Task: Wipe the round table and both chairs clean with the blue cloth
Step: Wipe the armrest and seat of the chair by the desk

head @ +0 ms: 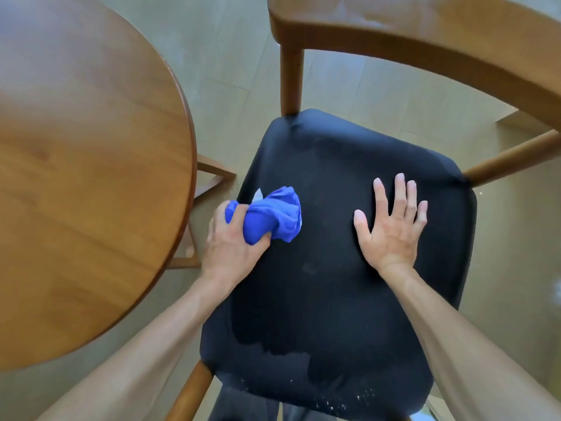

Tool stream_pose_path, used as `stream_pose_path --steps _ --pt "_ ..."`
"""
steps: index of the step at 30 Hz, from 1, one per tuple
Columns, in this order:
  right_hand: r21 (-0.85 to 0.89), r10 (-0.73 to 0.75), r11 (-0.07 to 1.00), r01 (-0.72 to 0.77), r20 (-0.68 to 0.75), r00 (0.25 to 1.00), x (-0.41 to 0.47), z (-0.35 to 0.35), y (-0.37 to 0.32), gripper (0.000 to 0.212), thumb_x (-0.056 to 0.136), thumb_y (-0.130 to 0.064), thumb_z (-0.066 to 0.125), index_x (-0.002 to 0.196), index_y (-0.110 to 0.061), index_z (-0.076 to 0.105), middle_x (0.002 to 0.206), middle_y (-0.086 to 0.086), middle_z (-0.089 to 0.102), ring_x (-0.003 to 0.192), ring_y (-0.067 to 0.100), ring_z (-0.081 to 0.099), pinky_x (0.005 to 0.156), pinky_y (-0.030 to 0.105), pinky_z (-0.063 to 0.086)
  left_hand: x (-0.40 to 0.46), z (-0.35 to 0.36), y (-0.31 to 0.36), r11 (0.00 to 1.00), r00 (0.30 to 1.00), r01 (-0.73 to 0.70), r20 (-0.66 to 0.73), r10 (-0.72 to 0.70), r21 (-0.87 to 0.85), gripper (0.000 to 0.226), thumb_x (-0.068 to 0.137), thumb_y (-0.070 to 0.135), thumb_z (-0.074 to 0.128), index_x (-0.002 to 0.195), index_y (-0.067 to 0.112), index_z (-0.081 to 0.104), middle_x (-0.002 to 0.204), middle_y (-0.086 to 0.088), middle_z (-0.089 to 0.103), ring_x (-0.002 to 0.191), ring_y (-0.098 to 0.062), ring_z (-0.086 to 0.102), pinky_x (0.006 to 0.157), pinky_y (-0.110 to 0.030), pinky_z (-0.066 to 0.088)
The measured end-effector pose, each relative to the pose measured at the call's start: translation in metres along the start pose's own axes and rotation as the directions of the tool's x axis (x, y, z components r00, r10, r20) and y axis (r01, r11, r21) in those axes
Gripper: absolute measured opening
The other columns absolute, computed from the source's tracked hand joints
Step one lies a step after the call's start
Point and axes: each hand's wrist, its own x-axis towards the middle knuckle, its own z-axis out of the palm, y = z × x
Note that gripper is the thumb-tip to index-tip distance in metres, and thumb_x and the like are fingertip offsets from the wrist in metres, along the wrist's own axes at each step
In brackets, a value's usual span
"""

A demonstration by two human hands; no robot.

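My left hand (233, 238) grips the blue cloth (270, 215), bunched into a crumpled wad, on the chair (334, 299)'s dark seat beside the round table (85, 165). My right hand (391, 220) lies flat, fingers spread.

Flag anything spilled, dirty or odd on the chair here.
Pale crumb-like specks dot the near edge of the black padded chair seat, unwiped. The left hand grips the bunched blue cloth farther back.
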Motion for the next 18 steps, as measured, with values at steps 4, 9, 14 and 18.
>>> stream_pose_path --steps 4,9,14,18 --pt "0.006 0.004 1.000 -0.004 -0.001 1.000 -0.001 -0.001 0.000 0.067 0.091 -0.053 0.027 0.151 -0.023 0.023 0.160 0.011 0.009 0.147 0.030 0.006 0.116 0.055 0.007 -0.085 -0.006 -0.060 0.986 0.967 0.163 0.191 -0.166 0.031 0.053 0.076 0.046 0.067 0.121 0.030 0.043 0.136 0.010 0.033 0.097 -0.019 0.054 0.076 -0.029 0.039" --pt "0.026 -0.004 1.000 0.004 -0.024 1.000 -0.001 -0.001 -0.001 0.067 0.091 -0.052 0.029 0.150 -0.022 0.025 0.160 0.012 0.012 0.147 0.031 0.008 0.116 0.056 0.009 -0.136 -0.012 -0.090 0.963 0.905 0.265 0.359 -0.230 -0.051 0.046 0.079 0.041 0.067 0.113 0.043 0.036 0.125 0.010 0.036 0.099 -0.006 0.056 0.079 -0.027 0.042" --pt "0.026 -0.011 1.000 0.013 -0.071 0.997 -0.001 0.005 -0.001 0.065 0.091 -0.051 0.032 0.149 -0.022 0.027 0.159 0.012 0.014 0.147 0.032 0.010 0.116 0.055 0.008 -0.071 -0.013 -0.057 0.995 0.980 0.080 0.190 -0.067 -0.061 0.055 0.077 0.026 0.072 0.122 0.021 0.041 0.125 0.000 0.039 0.111 -0.022 0.049 0.090 -0.032 0.040" --pt "0.034 -0.011 0.999 0.015 -0.106 0.994 -0.001 0.008 0.001 0.065 0.091 -0.051 0.033 0.150 -0.023 0.026 0.159 0.012 0.014 0.147 0.031 0.010 0.116 0.054 0.006 0.039 -0.009 0.011 0.997 0.999 0.010 0.041 -0.007 -0.078 0.059 0.079 0.035 0.066 0.129 0.018 0.039 0.128 -0.008 0.041 0.113 -0.030 0.047 0.091 -0.038 0.041"
